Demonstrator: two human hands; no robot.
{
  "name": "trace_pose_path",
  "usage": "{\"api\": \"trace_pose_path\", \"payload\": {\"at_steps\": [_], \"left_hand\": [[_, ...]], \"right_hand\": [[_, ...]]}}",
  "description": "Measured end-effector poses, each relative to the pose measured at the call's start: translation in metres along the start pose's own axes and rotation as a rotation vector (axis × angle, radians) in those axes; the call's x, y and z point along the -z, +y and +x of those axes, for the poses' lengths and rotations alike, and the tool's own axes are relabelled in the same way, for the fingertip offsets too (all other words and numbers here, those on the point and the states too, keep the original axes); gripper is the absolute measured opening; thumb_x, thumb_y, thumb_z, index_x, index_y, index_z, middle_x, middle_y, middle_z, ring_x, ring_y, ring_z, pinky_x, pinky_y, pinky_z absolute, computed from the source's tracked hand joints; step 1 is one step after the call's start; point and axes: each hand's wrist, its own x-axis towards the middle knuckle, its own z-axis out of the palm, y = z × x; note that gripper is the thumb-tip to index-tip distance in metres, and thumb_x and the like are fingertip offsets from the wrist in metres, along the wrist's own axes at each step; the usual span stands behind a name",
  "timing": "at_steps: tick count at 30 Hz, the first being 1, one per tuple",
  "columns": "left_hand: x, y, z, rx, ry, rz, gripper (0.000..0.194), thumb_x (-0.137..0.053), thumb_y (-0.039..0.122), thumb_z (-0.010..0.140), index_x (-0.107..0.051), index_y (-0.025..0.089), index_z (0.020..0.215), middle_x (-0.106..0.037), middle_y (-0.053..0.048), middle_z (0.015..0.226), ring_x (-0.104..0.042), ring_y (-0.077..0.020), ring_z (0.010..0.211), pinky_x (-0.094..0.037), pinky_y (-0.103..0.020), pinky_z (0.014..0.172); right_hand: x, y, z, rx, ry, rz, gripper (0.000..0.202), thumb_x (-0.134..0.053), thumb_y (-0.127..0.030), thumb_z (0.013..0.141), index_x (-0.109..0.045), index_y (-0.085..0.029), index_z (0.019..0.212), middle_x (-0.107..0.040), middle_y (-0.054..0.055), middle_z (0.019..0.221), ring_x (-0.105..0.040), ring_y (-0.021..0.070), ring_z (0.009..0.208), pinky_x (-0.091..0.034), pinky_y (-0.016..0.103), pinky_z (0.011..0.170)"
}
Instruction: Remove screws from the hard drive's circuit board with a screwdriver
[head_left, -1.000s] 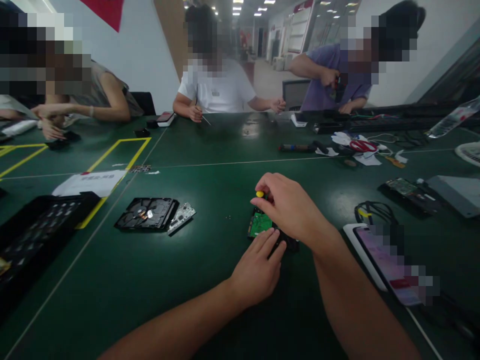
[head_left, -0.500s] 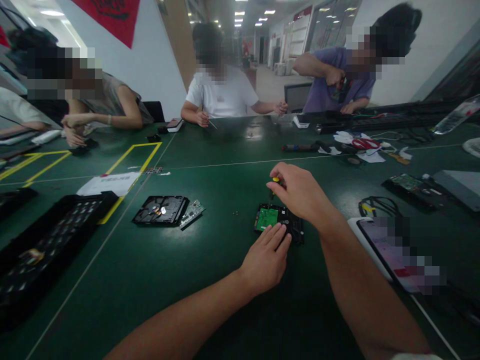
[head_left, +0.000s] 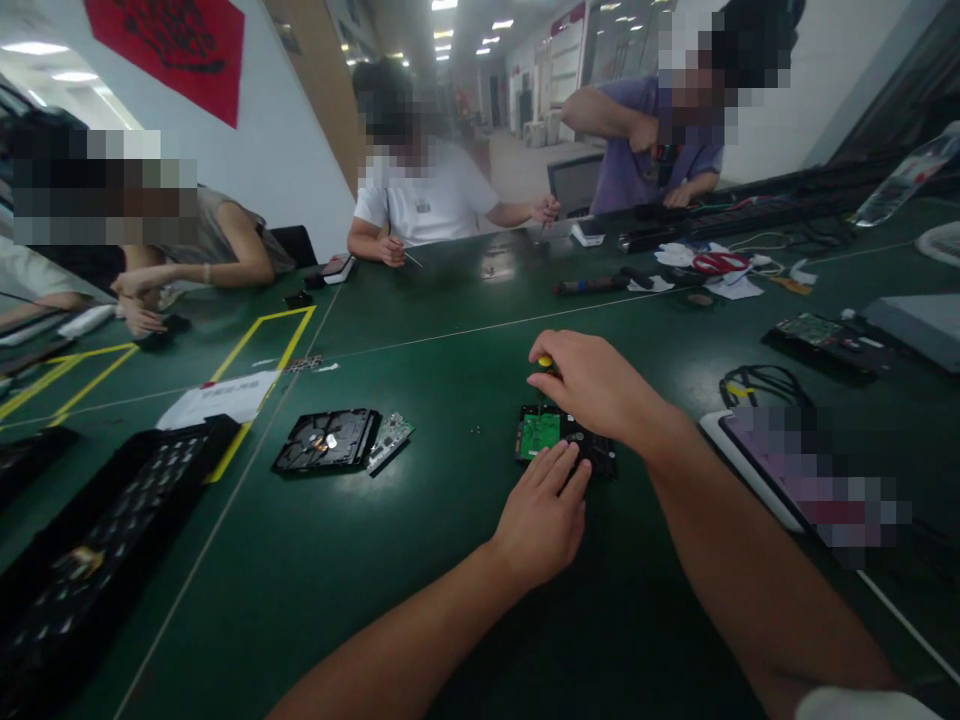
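Observation:
A hard drive [head_left: 600, 456] lies flat on the green table, its green circuit board [head_left: 538, 434] facing up. My left hand [head_left: 546, 505] rests on the drive's near side, fingers stretched out and flat. Above the far edge of the board, my right hand [head_left: 592, 378] has thumb and fingers around a small screwdriver [head_left: 545, 362] with a yellow cap. Its shaft can hardly be made out. To the left are a few tiny screws [head_left: 475, 430], a second hard drive [head_left: 328, 441] and a loose circuit board [head_left: 391, 442] beside it.
A long black tray [head_left: 124, 520] stands at the left, near a white sheet [head_left: 217, 398]. To my right lie a phone [head_left: 806, 480], a coiled black cable [head_left: 765, 385] and another drive with a board [head_left: 825, 345]. Several people sit across the table.
My view has turned slightly, shifting the scene. My right hand stays at the screwdriver, whose shaft showed more clearly before. The left hand still lies on the drive.

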Motion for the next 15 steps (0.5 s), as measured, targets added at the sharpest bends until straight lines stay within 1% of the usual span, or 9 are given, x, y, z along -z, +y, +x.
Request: {"api": "trace_pose_path", "payload": {"at_steps": [3,6,11,15], "left_hand": [[-0.003,-0.001,-0.001,-0.004,0.003,0.001,0.054,-0.049,0.022,0.100,-0.047,0.010,0.153,-0.041,-0.020,0.164,-0.033,-0.0327,0.157,-0.034,-0.056,0.128],[-0.006,-0.001,-0.002,0.000,0.024,0.005,0.055,-0.050,0.024,0.100,-0.047,0.012,0.153,-0.042,-0.019,0.163,-0.034,-0.0330,0.156,-0.034,-0.057,0.127],[-0.006,0.000,-0.003,-0.007,0.063,0.027,0.054,-0.053,0.024,0.098,-0.050,0.013,0.151,-0.044,-0.019,0.162,-0.038,-0.0334,0.154,-0.037,-0.055,0.126],[-0.007,0.001,-0.002,-0.024,0.089,0.038,0.050,-0.052,0.024,0.099,-0.051,0.016,0.149,-0.048,-0.017,0.160,-0.042,-0.0324,0.152,-0.040,-0.057,0.124]], "right_hand": [[0.002,-0.004,-0.003,0.002,-0.015,-0.006,0.017,-0.073,-0.018,0.092,-0.065,-0.018,0.108,-0.074,0.010,0.108,-0.068,0.0258,0.098,-0.045,0.034,0.083],[0.005,-0.005,-0.005,0.014,-0.014,-0.017,0.015,-0.073,-0.021,0.093,-0.066,-0.018,0.106,-0.075,0.010,0.104,-0.069,0.0261,0.096,-0.044,0.034,0.081],[0.004,0.004,-0.005,0.045,0.015,-0.033,0.016,-0.073,-0.021,0.093,-0.066,-0.019,0.107,-0.076,0.009,0.103,-0.068,0.0259,0.096,-0.045,0.034,0.082],[0.001,0.010,-0.003,0.078,0.030,-0.019,0.014,-0.072,-0.020,0.093,-0.067,-0.020,0.106,-0.076,0.008,0.102,-0.068,0.0250,0.096,-0.046,0.034,0.083]]}}
